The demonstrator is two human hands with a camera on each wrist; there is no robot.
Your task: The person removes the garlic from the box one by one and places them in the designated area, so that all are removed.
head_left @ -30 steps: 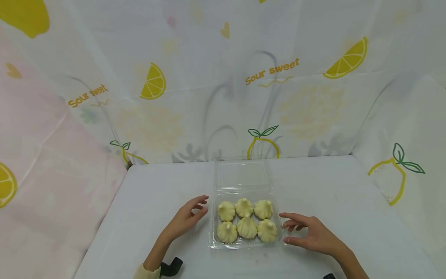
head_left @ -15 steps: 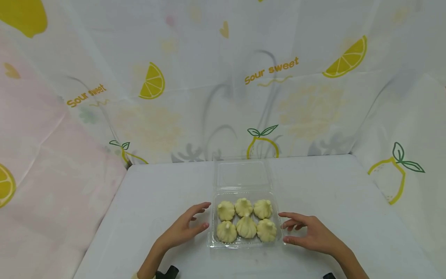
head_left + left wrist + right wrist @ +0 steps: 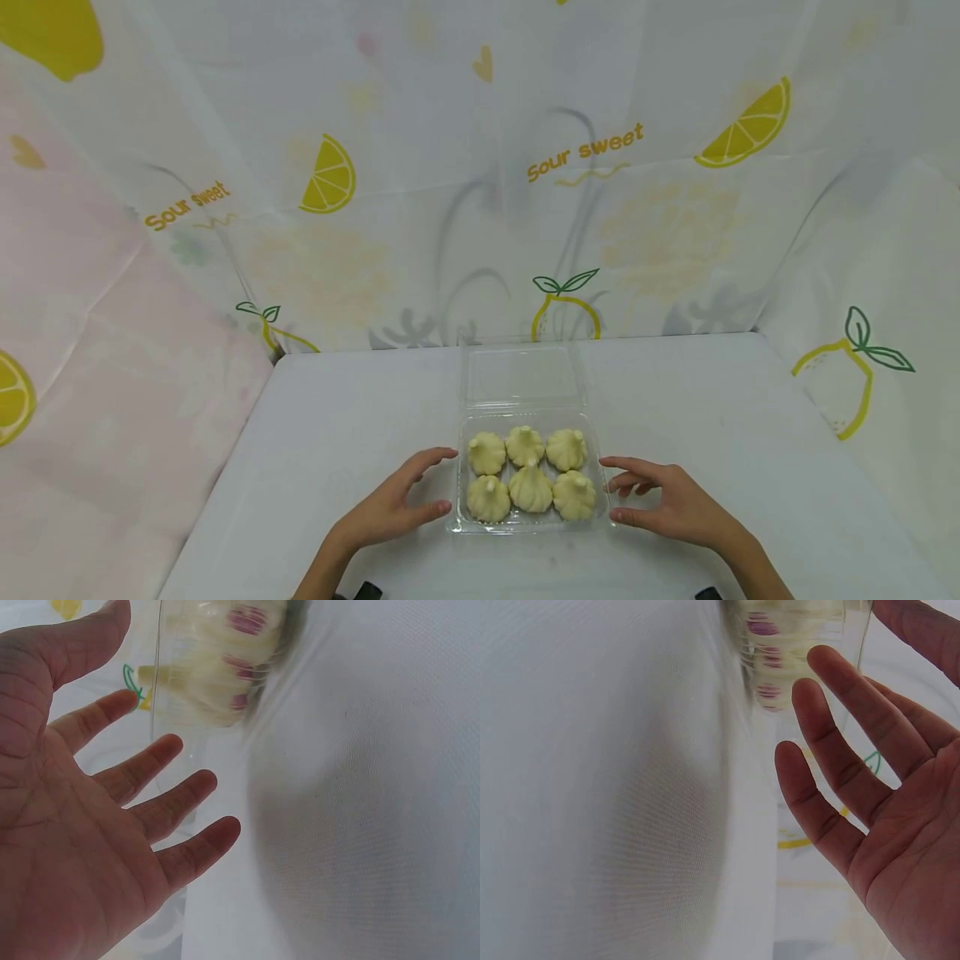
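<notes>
A clear plastic clamshell box [image 3: 458, 523] sits on the white table, its lid [image 3: 522, 377] folded back flat behind it. Inside lie several pale yellow dumplings [image 3: 531, 487] in two rows. My left hand [image 3: 405, 503] is open at the box's left side, thumb and fingertips at its wall. My right hand [image 3: 658, 498] is open at the right side, fingers spread close to the wall. In the left wrist view the left hand [image 3: 112, 802] spreads beside the box [image 3: 176, 697]. The right wrist view shows the right hand [image 3: 855, 780] spread next to the box [image 3: 810, 645].
The white table [image 3: 337, 433] is enclosed by lemon-printed cloth walls [image 3: 525, 183] at the back and both sides. A dark object [image 3: 365, 591] shows at the bottom edge near my left forearm.
My left hand has slid toward me and closer to the box's left wall. The right hand and the box have barely moved.
</notes>
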